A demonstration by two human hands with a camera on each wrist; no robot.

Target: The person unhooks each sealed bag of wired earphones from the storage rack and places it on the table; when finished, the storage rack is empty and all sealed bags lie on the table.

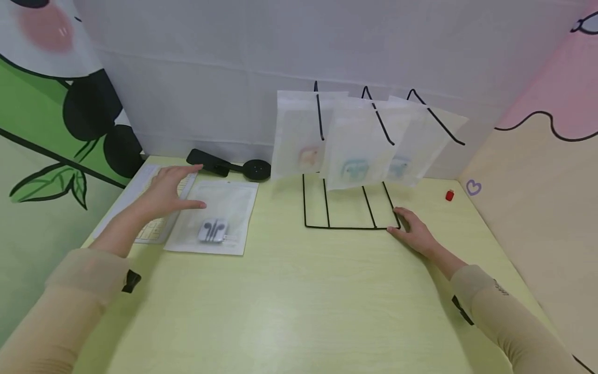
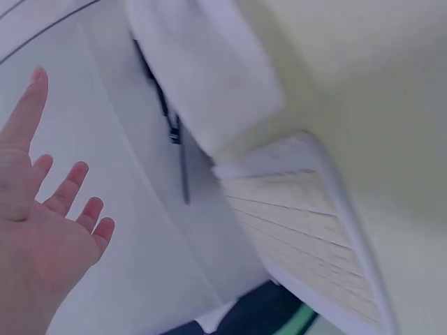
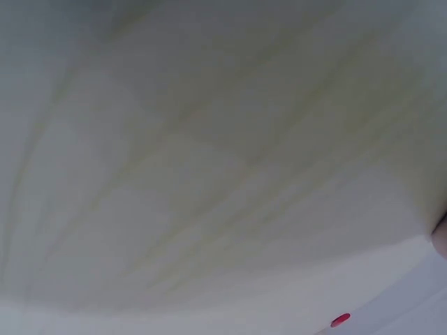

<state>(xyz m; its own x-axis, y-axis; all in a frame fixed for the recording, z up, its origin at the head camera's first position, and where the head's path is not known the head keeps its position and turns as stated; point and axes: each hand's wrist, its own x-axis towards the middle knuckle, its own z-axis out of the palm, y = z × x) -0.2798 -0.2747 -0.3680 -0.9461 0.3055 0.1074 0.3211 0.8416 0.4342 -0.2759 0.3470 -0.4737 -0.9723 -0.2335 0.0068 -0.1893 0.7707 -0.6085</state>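
Observation:
My left hand (image 1: 161, 195) hovers above a white pouch (image 1: 238, 200) with earphones (image 1: 214, 231) showing in it. Thumb and fingers are spread apart, and the left wrist view shows that hand (image 2: 52, 230) with nothing in it. At the front right corner of a black wire rack (image 1: 345, 227), my right hand (image 1: 416, 234) holds the base wire between thumb and fingers. Pale pouches hang on the rack's hooks: one with a pinkish item (image 1: 308, 156), two with bluish ones (image 1: 355, 170). The right wrist view is mostly blurred tabletop, with a fingertip at its edge.
Left of the earphone pouch lies a printed sheet in a pale holder (image 1: 151, 231), partly behind my left forearm. A black spatula (image 1: 207, 160) and a black round-headed utensil (image 1: 257, 170) lie by the back wall. A small red object (image 1: 449, 195) is at the right.

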